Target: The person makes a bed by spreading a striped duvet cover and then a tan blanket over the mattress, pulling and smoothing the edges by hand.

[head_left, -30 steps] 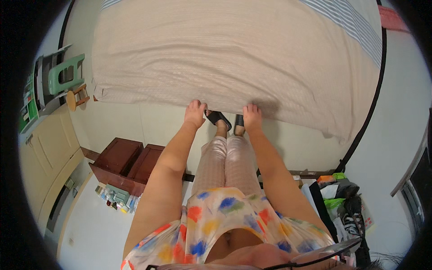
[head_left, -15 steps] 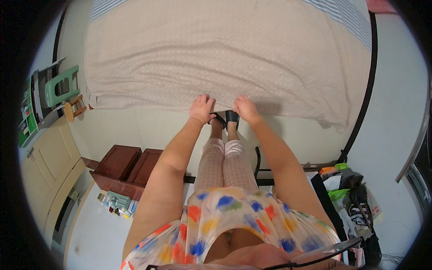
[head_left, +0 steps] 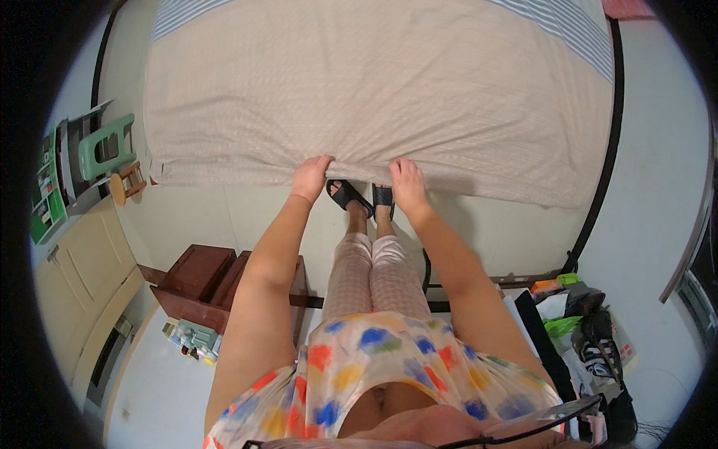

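Observation:
A beige textured bedspread (head_left: 374, 82) covers the bed in front of me, its near edge hanging down in a soft fold. My left hand (head_left: 311, 178) is closed on that edge, a little left of the middle. On the right, my right hand (head_left: 407, 182) grips the same edge, with the fingers over the top and a short span of cloth between the hands. Creases fan out from both grips. Below the cloth, my feet in black slippers (head_left: 348, 196) stand on the pale floor. The thumbs are partly hidden.
A green plastic stool (head_left: 106, 147) and a small wooden stool (head_left: 128, 184) stand left of the bed. Nearer on the left is a dark red cabinet (head_left: 200, 275). Bags and other items (head_left: 587, 322) are piled at the right by the wall. Striped bedding (head_left: 561, 30) shows beyond the bedspread.
My left hand has moved left and taken hold of the edge, so the hands are farther apart. The cloth is pulled tighter, with its broad wrinkles smoothed, and more of the slippers shows.

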Demonstrator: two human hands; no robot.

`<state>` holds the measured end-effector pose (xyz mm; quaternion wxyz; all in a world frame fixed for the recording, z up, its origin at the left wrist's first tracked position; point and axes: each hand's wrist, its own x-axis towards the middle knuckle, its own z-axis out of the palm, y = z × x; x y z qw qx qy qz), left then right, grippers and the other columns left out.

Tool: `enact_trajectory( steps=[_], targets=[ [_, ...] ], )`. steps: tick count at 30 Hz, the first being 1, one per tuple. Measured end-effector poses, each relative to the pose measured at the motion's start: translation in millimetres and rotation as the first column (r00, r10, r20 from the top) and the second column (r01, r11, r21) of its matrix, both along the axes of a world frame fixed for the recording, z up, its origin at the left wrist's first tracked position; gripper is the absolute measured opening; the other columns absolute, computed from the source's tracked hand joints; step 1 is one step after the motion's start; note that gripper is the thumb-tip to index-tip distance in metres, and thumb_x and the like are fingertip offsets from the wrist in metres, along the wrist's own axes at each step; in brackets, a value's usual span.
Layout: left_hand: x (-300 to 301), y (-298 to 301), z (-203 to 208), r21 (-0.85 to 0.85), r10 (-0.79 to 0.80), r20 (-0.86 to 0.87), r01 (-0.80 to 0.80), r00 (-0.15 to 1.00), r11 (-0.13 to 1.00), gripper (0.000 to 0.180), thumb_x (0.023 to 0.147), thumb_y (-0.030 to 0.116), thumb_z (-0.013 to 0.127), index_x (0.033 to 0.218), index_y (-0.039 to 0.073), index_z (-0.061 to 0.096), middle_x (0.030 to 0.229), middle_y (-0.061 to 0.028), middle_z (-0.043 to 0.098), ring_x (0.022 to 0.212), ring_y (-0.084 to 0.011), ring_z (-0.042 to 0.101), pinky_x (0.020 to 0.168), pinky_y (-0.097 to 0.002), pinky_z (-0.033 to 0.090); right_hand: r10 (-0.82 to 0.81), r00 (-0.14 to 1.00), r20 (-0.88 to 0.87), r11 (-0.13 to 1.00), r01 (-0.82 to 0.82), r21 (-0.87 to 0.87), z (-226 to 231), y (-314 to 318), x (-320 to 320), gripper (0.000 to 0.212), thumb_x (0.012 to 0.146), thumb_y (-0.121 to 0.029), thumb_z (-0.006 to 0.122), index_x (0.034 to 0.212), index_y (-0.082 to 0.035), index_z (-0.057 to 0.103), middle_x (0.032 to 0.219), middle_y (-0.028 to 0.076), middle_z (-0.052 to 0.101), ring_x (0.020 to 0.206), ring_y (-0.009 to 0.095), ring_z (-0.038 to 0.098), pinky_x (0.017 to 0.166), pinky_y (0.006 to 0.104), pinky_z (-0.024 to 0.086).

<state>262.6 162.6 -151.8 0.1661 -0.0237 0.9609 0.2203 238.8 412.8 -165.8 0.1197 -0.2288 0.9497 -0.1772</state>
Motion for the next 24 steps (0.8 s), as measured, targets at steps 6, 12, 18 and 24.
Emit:
enact_trajectory(
  steps=[6, 12, 18, 24],
  targets=[
    [24, -11, -1, 0.079, -0.111, 0.08, 0.104, 0.991, 0.991, 0.028, 0.068, 0.002, 0.057, 0.094, 0.013, 0.054, 0.086, -0.0073, 0.06, 0.082, -0.029, 0.056, 0.068, -0.0396, 0.045, -0.037, 0.975, 0.221, 0.999, 0.039, -0.004, -12, 28, 23, 0.02, 0.067, -0.002, 0.053, 0.087, -0.006, 0.052, 0.091, 0.012, 0.05, 0.092, 0.03, 0.048, 0.074, 0.0393, 0.044],
    [51, -14, -26, -0.01, -0.123, 0.193, 0.127, 0.973, 0.992, 0.022, 0.077, 0.013, 0.049, 0.097, 0.015, 0.058, 0.092, -0.0073, 0.059, 0.091, -0.0272, 0.055, 0.077, -0.0375, 0.046, -0.001, 0.959, 0.285, 0.997, 0.024, -0.077, -30, 35, 27, 0.02, 0.068, 0.001, 0.05, 0.086, -0.005, 0.056, 0.09, 0.015, 0.054, 0.092, 0.032, 0.05, 0.078, 0.0398, 0.043],
    [70, -31, -38, -0.004, -0.016, 0.464, 0.02, 0.886, 1.0, 0.028, 0.083, 0.015, 0.044, 0.107, 0.02, 0.058, 0.108, -0.0054, 0.058, 0.101, -0.0249, 0.053, 0.085, -0.0349, 0.044, -0.014, 0.894, 0.447, 1.0, 0.024, -0.017, -52, 37, 19, 0.024, 0.074, -0.001, 0.048, 0.095, -0.006, 0.059, 0.098, 0.017, 0.057, 0.096, 0.033, 0.052, 0.081, 0.0391, 0.043],
    [90, -93, -16, -0.111, 0.189, 0.528, -0.153, 0.828, 0.982, 0.023, 0.081, 0.016, 0.05, 0.101, 0.019, 0.06, 0.108, -0.0043, 0.058, 0.099, -0.0243, 0.054, 0.083, -0.0366, 0.044, 0.113, 0.872, 0.477, 0.993, -0.09, -0.069, -42, -12, 8, 0.019, 0.077, -0.01, 0.053, 0.094, -0.006, 0.058, 0.098, 0.015, 0.057, 0.095, 0.031, 0.053, 0.081, 0.0387, 0.043]
  ],
)
